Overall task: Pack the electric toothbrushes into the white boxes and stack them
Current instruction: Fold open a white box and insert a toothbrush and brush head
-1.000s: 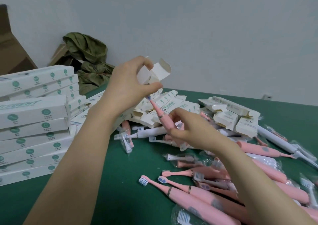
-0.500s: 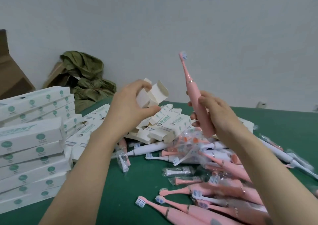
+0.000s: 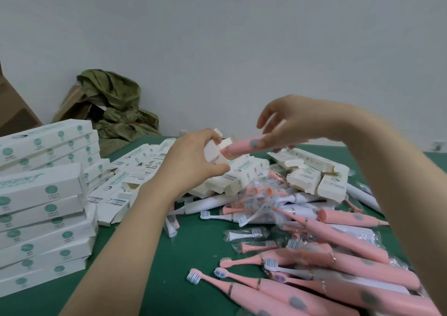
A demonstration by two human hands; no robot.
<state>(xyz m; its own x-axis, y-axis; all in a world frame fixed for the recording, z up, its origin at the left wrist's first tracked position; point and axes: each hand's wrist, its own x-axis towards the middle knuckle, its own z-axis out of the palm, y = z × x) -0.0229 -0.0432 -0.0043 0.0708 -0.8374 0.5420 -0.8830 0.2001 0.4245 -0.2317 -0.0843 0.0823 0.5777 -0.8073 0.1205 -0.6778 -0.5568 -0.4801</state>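
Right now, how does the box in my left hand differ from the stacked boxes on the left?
The held box is open, flaps out; the stacked boxes are shut. The held box is up in the left hand; the stacked boxes lie flat on the table. A pink toothbrush in the right hand meets the held box's mouth; no hand is on the stacked boxes. Both are white.

Left hand (image 3: 191, 163), arm from 7 o'clock, curled round white box (image 3: 211, 151); right hand (image 3: 297, 122), arm from 4 o'clock, pinches toothbrush (image 3: 242, 146).
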